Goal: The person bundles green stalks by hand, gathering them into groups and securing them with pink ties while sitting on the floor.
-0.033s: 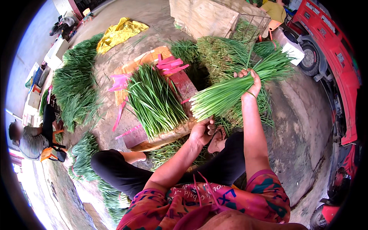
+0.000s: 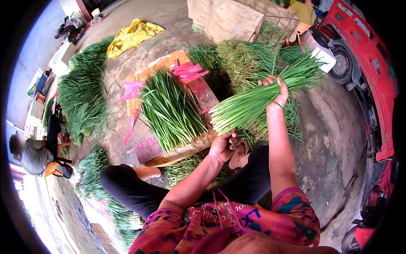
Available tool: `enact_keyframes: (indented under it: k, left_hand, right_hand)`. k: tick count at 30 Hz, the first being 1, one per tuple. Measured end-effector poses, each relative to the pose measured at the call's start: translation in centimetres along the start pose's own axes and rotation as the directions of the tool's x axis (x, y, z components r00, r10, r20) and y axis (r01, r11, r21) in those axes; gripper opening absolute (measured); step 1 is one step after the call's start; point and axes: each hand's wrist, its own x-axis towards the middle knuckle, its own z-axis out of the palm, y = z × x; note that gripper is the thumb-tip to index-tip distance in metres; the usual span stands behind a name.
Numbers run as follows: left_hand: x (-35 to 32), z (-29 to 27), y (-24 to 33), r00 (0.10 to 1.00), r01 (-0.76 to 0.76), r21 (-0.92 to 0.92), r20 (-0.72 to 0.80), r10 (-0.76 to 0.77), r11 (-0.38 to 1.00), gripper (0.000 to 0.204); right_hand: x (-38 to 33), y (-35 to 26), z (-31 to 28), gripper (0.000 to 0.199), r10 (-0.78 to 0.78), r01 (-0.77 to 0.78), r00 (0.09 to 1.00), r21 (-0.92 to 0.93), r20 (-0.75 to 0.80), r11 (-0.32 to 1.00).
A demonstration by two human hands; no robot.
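My right hand [image 2: 279, 92] is wrapped round the middle of a thick bunch of garlic chives [image 2: 247, 106], held up off to the right. The pale cut ends of that bunch point left, and its green tips spread to the far right. Just below the pale ends is my left hand [image 2: 222, 146], its fingers curled in; whatever they hold, if anything, is hidden. Another pile of garlic chives [image 2: 171, 112] lies on the low wooden bench [image 2: 158, 160] in front of me. Pink strips [image 2: 188, 72] lie at the bench's far end.
Uncleaned chives [image 2: 241, 59] are heaped beyond the bench, before a wooden board [image 2: 226, 19]. Chive piles [image 2: 82, 86] line the floor at left, near a yellow sack [image 2: 133, 36]. A seated person [image 2: 36, 156] is at far left; a red truck [image 2: 368, 55] stands at right.
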Motion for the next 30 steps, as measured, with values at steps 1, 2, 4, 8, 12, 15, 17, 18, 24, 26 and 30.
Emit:
enact_keyframes:
  k: [1, 2, 4, 8, 12, 15, 17, 18, 24, 26, 30]
  left_hand:
    - [-0.2, -0.1, -0.2, 1.000, 0.010, -0.027, -0.009, -0.010, 1.000, 0.010]
    - [-0.3, -0.6, -0.3, 1.000, -0.001, -0.015, -0.021, 0.000, 1.000, 0.010]
    - [-1.1, -1.1, -0.3, 0.998, 0.011, 0.011, -0.057, -0.010, 1.000, 0.011]
    - [-4.8, -4.5, 1.0, 0.959, -0.047, 0.190, 0.283, -0.009, 0.981, 0.016]
    - [-8.5, -8.8, 3.4, 0.963, 0.049, 0.654, 0.170, -0.210, 0.755, 0.046]
    - [-11.0, -20.6, 2.1, 0.945, 0.132, 0.392, -0.327, -0.004, -0.911, 0.074]
    - [-12.5, -17.5, 2.3, 0.960, 0.245, 0.446, -0.234, 0.151, -0.861, 0.059]
    - [-11.5, -18.3, 4.2, 0.957, 0.174, 0.610, -0.289, -0.013, -0.773, 0.058]
    - [-12.0, -10.1, 3.3, 0.931, -0.130, 0.967, 0.194, 0.308, -0.217, 0.046]
    - [-11.0, -6.6, 2.9, 0.929, -0.305, 0.904, 0.212, 0.304, 0.300, 0.041]
    - [-9.2, -0.6, 2.7, 0.804, -0.580, 0.735, 0.446, 0.393, 0.351, 0.041]
  right_hand:
    - [-0.1, -0.1, 0.0, 0.018, 0.013, -0.013, 1.000, -0.007, 0.002, 1.000]
    - [0.0, 0.0, 0.0, 0.018, 0.029, -0.029, 1.000, 0.021, 0.004, 0.999]
    - [0.4, -0.5, -0.7, 0.018, -0.005, 0.005, 1.000, 0.043, 0.013, 0.999]
    - [0.8, -2.5, -1.6, 0.019, -0.041, 0.038, 0.999, 0.111, 0.028, 0.993]
    - [0.7, -3.8, -3.0, 0.018, 0.078, -0.127, 0.986, 0.355, 0.151, 0.926]
    - [0.3, -2.7, -2.0, 0.018, 0.171, -0.317, 0.929, 0.470, 0.327, 0.824]
    - [0.1, -3.0, -1.8, 0.018, 0.183, -0.397, 0.871, 0.435, 0.455, 0.808]
    - [0.2, -2.7, -1.5, 0.020, 0.199, -0.455, 0.830, 0.425, 0.521, 0.783]
    - [-0.4, -1.3, 0.2, 0.019, 0.170, -0.508, 0.781, 0.453, 0.601, 0.733]
    - [-0.6, -0.9, 0.9, 0.019, 0.189, -0.529, 0.771, 0.446, 0.609, 0.722]
    - [-1.0, -0.4, 1.3, 0.019, 0.229, -0.549, 0.751, 0.391, 0.620, 0.739]
